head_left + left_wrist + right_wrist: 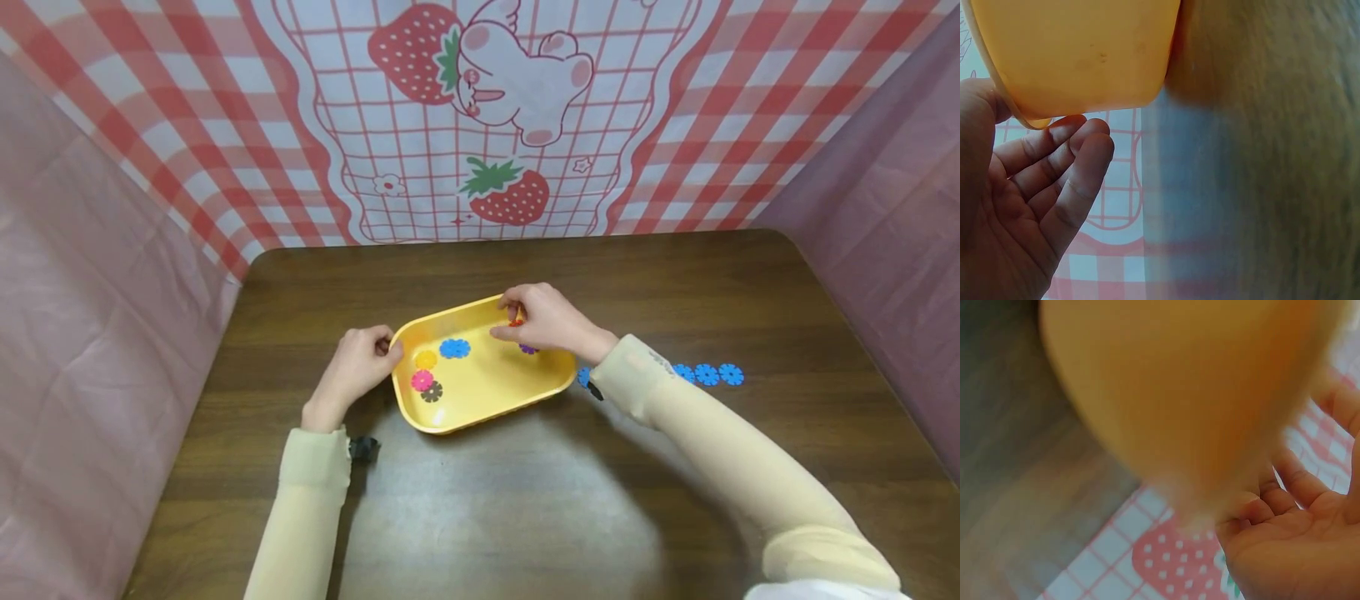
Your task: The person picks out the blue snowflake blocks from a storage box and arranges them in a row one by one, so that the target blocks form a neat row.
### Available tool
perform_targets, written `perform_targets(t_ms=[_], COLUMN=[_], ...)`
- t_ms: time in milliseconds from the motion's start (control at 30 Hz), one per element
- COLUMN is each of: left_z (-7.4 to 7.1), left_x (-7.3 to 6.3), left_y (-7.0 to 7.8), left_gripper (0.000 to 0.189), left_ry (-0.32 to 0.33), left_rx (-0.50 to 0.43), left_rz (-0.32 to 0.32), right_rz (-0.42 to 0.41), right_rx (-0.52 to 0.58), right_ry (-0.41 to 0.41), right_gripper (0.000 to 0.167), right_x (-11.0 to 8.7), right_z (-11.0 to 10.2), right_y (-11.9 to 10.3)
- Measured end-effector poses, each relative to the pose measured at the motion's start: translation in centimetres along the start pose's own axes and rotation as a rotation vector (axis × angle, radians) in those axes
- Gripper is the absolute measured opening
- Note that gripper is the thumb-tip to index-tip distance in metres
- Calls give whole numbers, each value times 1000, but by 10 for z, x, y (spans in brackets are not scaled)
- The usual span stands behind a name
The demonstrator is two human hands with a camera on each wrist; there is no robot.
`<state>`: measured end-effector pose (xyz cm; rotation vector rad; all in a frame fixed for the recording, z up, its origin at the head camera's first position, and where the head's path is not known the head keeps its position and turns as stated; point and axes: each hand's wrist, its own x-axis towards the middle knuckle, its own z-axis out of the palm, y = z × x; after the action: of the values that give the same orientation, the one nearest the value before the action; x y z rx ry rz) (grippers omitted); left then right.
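A yellow plastic tray [487, 379] sits at a slant on the table, with flower-shaped plastic discs inside. My left hand [352, 367] pinches its left rim, thumb over the edge and fingers outside, as the left wrist view shows. Over the tray's right end is my right hand [551, 318], thumb and forefinger apart. A red disc [517, 322] shows between them, and a purple disc [529, 348] is partly hidden below the hand. Towards the left lie blue discs [454, 348], a yellow disc [426, 360], a pink disc [422, 380] and a dark grey disc [431, 392].
A row of blue discs [707, 375] lies on the wooden table [480, 517] right of the tray, partly covered by my right sleeve [675, 400]. A checked strawberry-print cloth [510, 192] hangs behind the table. Pink cloth [97, 317] hangs at both sides.
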<state>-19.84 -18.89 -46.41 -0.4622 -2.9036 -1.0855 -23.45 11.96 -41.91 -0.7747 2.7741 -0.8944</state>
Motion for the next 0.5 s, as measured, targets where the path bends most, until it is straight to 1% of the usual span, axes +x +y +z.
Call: perform_targets(t_ms=[100, 200, 267, 367, 500], left_z=[-1, -1, -1, -1, -1], left_x=[0, 0, 0, 0, 0], left_y=[-1, -1, -1, -1, 0], left_gripper=[10, 10, 10, 10, 10], left_ry=[3, 2, 2, 6, 11], left_rx=[-2, -3, -2, 2, 4], left_rz=[2, 3, 5, 15, 26], right_rz=[-38, -54, -38, 10, 48], right_rx=[-25, -66, -80, -95, -115], right_ry=[-23, -51, -86, -141, -185], right_gripper=[43, 40, 41, 45, 48], right_x=[7, 11, 13, 16, 19], right_z=[14, 26, 32, 39, 47], right_y=[-6, -11, -15, -21, -29])
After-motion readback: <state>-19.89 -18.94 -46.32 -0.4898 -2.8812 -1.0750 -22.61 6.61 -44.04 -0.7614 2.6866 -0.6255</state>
